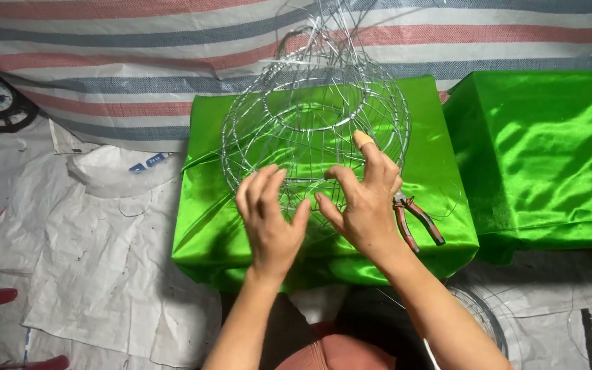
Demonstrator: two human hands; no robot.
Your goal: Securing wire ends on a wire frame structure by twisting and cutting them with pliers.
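Nearest the camera, two bare forearms are seen rising from the bottom edge. The left hand (272,219) is spread with fingers curled, its fingertips set against the lower front wires of a rounded cage-like frame of thin silver wire (313,116). The right hand (364,199) is likewise spread wide, fingers pressed onto the frame's near rim; a pale bandage is worn on one raised fingertip. Nothing is enclosed in either hand; the wires are only touched and pinched lightly.

The wire frame is stood on a low desk draped in shiny green satin cloth (440,137), roughly at its middle. Just right of the right hand, a pair of pliers with red and black handles (416,220) is laid on the cloth.

Farther right, a second green-draped block (536,157) is placed, slightly apart. Behind everything, a striped woven tarpaulin (104,75) is hung, and white sacking (90,260) is spread over the floor at left.
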